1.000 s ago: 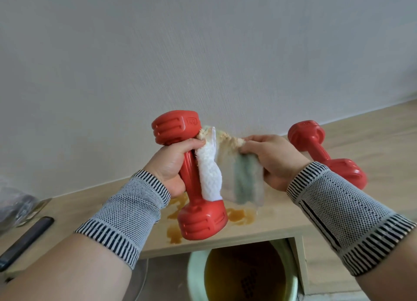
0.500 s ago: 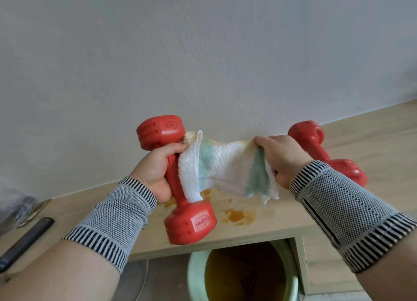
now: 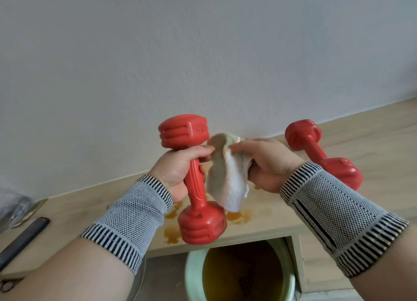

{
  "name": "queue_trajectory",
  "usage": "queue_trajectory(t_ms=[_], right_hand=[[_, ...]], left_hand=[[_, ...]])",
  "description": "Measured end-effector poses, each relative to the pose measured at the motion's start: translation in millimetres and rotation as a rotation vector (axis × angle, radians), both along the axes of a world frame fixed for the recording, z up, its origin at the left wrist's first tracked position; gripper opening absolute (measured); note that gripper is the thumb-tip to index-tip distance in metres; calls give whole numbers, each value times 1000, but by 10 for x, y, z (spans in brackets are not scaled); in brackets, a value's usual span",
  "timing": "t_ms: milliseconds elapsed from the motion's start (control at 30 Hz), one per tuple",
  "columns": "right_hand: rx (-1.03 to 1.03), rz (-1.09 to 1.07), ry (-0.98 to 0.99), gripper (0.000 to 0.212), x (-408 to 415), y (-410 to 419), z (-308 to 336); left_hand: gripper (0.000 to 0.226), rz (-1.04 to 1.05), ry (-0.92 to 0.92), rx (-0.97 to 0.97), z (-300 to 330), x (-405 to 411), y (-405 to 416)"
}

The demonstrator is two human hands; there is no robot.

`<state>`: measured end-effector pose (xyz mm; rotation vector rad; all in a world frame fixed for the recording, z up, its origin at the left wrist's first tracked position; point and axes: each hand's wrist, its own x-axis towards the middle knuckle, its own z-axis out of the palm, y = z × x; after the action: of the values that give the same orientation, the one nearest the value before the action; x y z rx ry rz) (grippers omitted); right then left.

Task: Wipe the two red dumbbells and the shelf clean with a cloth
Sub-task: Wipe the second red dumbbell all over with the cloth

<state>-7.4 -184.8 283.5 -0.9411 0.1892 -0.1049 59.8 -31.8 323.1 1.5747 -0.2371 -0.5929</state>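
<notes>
Above the shelf, head view: we hold one dumbbell [image 3: 193, 177] upright, clear of the shelf [image 3: 372, 147].
Left hand [image 3: 180, 167]: fingers wrapped round the handle.
Right hand [image 3: 268, 163]: pinches the cloth [image 3: 225, 181] against the handle, just under the upper head.
Doing it well: we judge we should turn the dumbbell with the left hand while drawing the cloth down the handle, then over both heads.
Dumbbells: two; the second dumbbell [image 3: 322, 151] lies on the shelf.
Cloths: one.
Spills [image 3: 237, 217]: several amber patches on the shelf, unwiped.
Bucket [image 3: 241, 276]: one, below.
</notes>
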Motion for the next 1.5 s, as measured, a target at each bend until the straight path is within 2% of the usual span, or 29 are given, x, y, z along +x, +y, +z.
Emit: queue_trajectory(t_ms=[33, 67, 133, 267, 400, 500, 533, 667, 733, 800, 933, 1033, 1100, 1167, 1233, 1333, 1400, 1467, 1500], right_hand=[[39, -8, 11, 13, 1, -11, 14], [106, -11, 32, 12, 15, -26, 15], [226, -5, 66, 21, 47, -52, 1], [235, -18, 73, 14, 48, -31, 10], [317, -65, 32, 26, 48, -79, -9], [383, -24, -56, 12, -22, -139, 42], [330, 4, -69, 13, -42, -163, 52], [-117, 162, 58, 66, -49, -185, 0], [-279, 293, 96, 77, -36, -98, -41], [-367, 336, 89, 65, -43, -15, -66], [-308, 120, 138, 22, -23, -15, -46], [-260, -218, 151, 25, 28, -93, -8], [-362, -374, 48, 28, -12, -87, 60], [-512, -402, -105, 39, -108, -10, 150], [-609, -312, -206, 46, -169, 82, 201], [-900, -342, -332, 39, -100, 140, 124], [-1088, -413, -402, 22, -44, 161, 37], [-1178, -427, -448, 24, -44, 245, -21], [-1220, -445, -469, 30, -41, 290, -48]], left_hand=[[13, 51, 2, -2, 17, 17, 0], [12, 75, 14, -8, 35, 29, 0], [6, 56, 39, 2, 63, 25, 16], [10, -59, 29, 79, 59, -22, 84], [7, -75, -3, 110, 83, -40, 76], [7, -42, -80, 209, 96, -13, 62], [9, -29, -100, 214, 106, -4, 71], [16, 5, -138, 196, 171, 34, 87], [18, -26, -150, 210, 189, 43, 85], [18, -77, -167, 238, 184, 30, 72], [17, -50, -305, 387, 112, 17, 49], [13, -29, -489, 552, 46, 34, 51], [16, -48, -584, 675, 30, 32, 29], [22, -101, -654, 798, 33, 20, -13], [25, -118, -702, 906, 26, 15, -41], [30, -96, -696, 967, 29, 53, -56], [30, -162, -687, 1009, 24, 49, -78], [12, -271, -742, 1039, -10, 3, -114], [22, -299, -766, 1052, -42, -13, -111]])
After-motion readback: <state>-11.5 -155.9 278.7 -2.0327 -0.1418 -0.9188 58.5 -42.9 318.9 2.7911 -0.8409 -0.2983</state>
